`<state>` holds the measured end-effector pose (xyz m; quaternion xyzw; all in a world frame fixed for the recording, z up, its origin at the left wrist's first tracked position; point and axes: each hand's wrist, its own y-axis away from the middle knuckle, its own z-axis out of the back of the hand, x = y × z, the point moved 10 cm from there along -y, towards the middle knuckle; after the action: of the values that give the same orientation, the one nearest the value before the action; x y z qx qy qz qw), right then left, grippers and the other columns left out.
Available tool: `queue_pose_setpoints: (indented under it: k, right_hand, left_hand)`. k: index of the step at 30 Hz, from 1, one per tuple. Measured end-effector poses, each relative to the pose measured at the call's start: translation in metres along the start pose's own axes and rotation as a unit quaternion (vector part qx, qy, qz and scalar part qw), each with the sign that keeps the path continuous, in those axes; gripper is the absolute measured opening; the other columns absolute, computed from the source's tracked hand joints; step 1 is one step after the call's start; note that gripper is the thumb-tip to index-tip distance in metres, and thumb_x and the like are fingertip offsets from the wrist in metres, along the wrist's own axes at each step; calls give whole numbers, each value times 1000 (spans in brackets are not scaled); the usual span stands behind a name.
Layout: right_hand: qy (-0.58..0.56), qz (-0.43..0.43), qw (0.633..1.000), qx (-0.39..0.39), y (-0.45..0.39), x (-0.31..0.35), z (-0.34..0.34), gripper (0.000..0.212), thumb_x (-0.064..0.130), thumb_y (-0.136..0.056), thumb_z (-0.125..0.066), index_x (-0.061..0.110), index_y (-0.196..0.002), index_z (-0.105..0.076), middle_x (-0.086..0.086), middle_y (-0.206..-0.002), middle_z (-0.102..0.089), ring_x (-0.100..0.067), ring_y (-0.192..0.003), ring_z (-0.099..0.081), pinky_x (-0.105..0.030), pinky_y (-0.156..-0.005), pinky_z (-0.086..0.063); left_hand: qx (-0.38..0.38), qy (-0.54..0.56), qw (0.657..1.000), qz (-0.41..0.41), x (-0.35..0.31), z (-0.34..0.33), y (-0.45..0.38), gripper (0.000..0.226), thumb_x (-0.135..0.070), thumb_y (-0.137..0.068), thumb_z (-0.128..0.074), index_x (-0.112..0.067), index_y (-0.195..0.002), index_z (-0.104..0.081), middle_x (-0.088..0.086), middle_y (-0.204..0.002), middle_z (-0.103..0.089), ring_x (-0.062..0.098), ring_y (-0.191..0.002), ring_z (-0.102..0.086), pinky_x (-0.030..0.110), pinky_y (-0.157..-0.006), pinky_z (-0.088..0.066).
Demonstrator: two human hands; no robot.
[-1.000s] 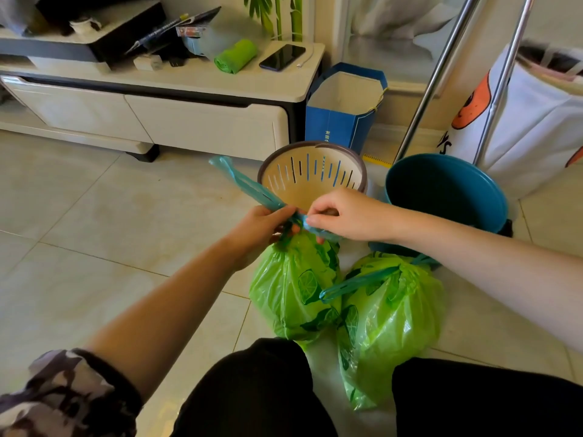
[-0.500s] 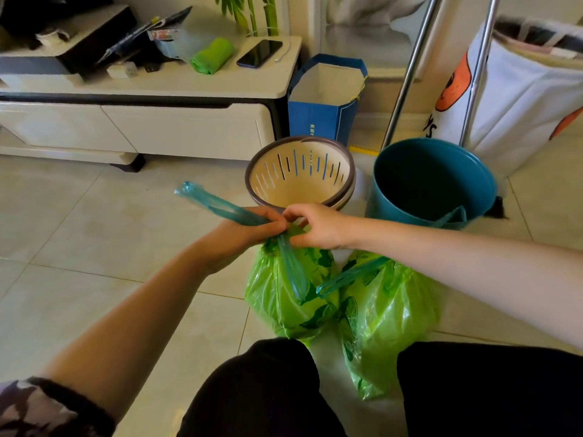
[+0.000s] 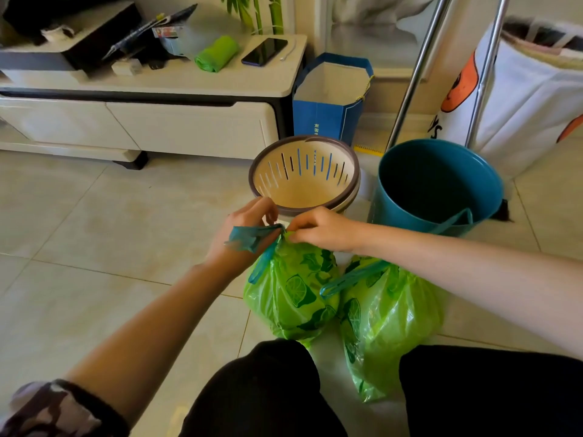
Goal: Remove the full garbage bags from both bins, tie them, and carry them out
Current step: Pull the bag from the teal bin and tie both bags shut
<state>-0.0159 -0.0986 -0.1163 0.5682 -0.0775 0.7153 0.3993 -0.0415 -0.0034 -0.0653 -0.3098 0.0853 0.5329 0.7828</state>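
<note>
on floor tiles, both hands pinch left bag's neck.

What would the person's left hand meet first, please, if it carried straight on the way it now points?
Probably the cream slotted bin: the left hand points up and slightly right, towards its near rim, though depth is unclear.

Two green garbage bags sit on the floor, one under both hands, the other below the right forearm. Two bins stand just beyond the hands: one cream, one teal. One phone lies far beyond them.
</note>
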Motion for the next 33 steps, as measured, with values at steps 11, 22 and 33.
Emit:
queue_pose_setpoints:
  k: [11, 22, 33]
  right_hand:
    - [-21, 5, 999, -25, -14, -12, 1, 34, 2, -90, -55, 13, -122, -58, -7, -101, -67, -26, -100, -64, -39, -91, -52]
    - [-19, 81, 990, -111, -12, 7, 27, 10, 6, -83, -61, 16, -81, -58, -8, -78, -62, -15, -68, -59, -26, -66, -49]
    - [121, 156, 967, -162, -6, 40, 47, 8, 13, -87, -58, 16, -93, -63, 3, -79, -60, -8, -70, -52, -13, -62, -43]
  left_hand:
    - [-70, 53, 992, 87, 15, -8, 14, 21, -26, -84, -67, -12, -82, -52, -8, -74, -53, 13, -61, -54, 26, -52, -46]
    - [-65, 93, 987, 112, 22, -15, 15, 16, -25, -85, -67, -10, -86, -61, -10, -75, -61, 10, -68, -62, 24, -54, -51]
    - [-14, 223, 956, 193, 32, -22, 22, 11, -19, -92, -60, -29, -93, -64, -9, -82, -67, 4, -67, -66, 24, -59, -56]
